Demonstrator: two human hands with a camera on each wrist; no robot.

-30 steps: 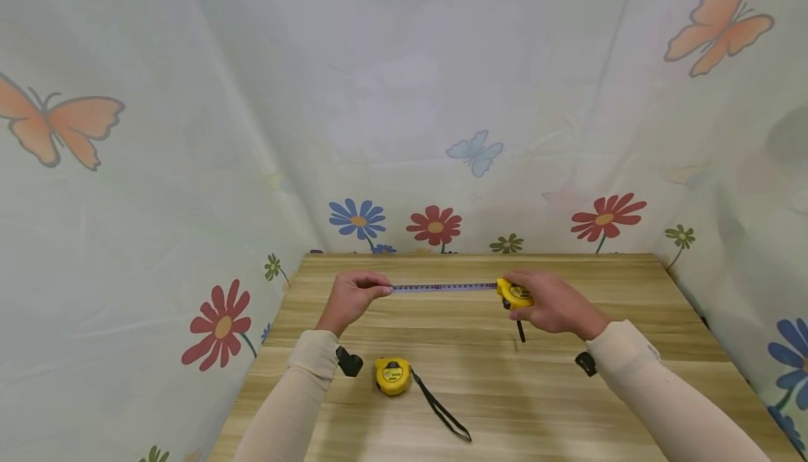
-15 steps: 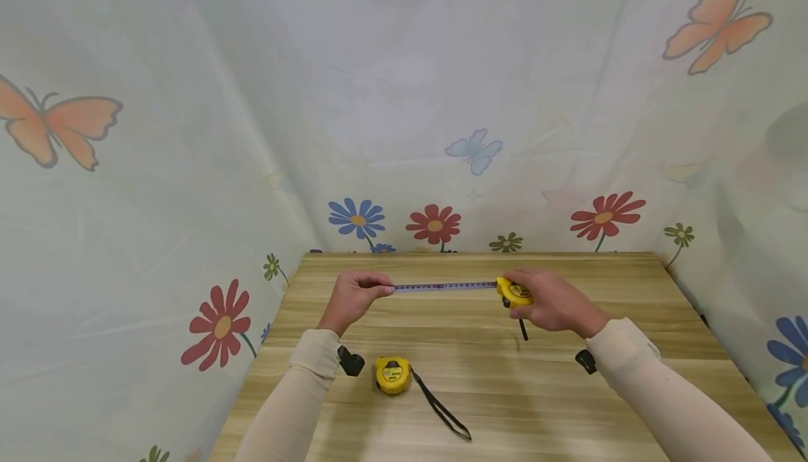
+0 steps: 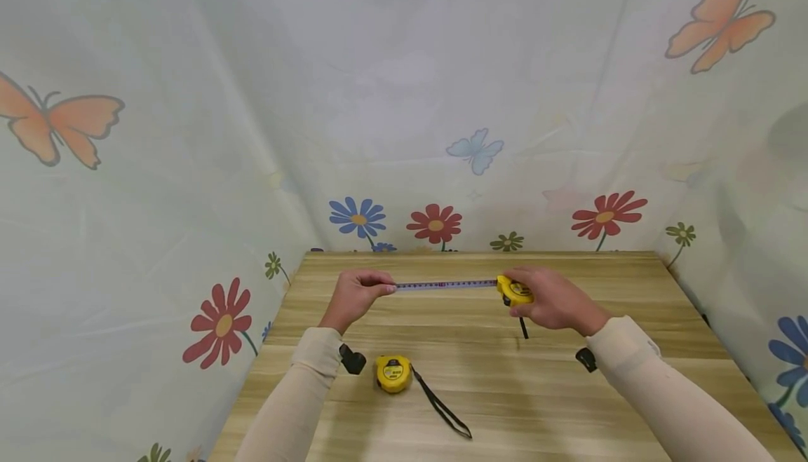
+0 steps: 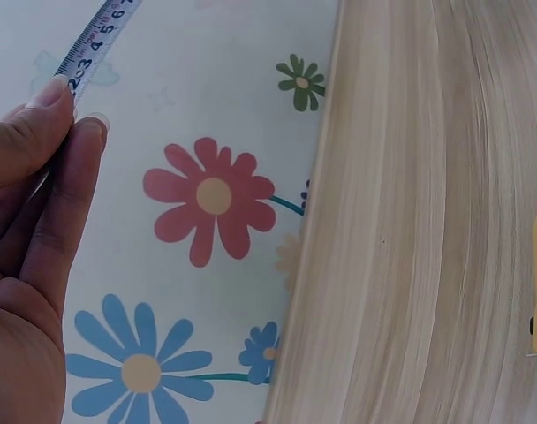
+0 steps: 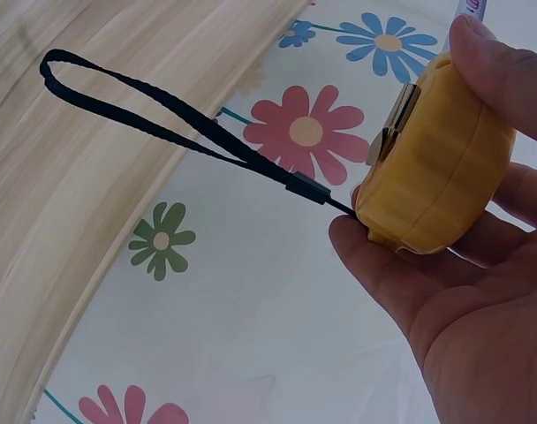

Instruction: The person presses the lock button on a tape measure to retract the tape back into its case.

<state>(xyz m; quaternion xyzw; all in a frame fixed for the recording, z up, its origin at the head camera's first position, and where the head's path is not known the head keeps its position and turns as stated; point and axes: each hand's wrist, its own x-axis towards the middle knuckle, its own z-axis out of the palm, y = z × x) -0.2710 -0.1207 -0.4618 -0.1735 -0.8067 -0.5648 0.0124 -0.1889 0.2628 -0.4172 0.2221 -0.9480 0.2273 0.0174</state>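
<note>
My right hand (image 3: 555, 299) grips a yellow tape measure (image 3: 514, 291) by its case, thumb on one side and fingers round the other. A black wrist strap (image 5: 154, 102) dangles from the case in the right wrist view. The pulled-out blade (image 3: 448, 284) runs straight across to my left hand (image 3: 357, 296), which pinches its end between thumb and fingers. Low numbers show on the blade (image 4: 94, 49) just past the left fingertips. Another yellow tape measure (image 3: 393, 374) lies on the table, nearer to me, its black strap (image 3: 442, 404) stretched out to the right.
The wood-grain table (image 3: 442, 350) ends at a back edge against a pale curtain (image 3: 404, 97) printed with flowers and butterflies, which also hangs at both sides. Black wrist cameras (image 3: 352, 359) sit at both cuffs.
The left hand has shifted very slightly to the right, shortening the visible blade a little. The right hand and the tape measure on the table stay in place.
</note>
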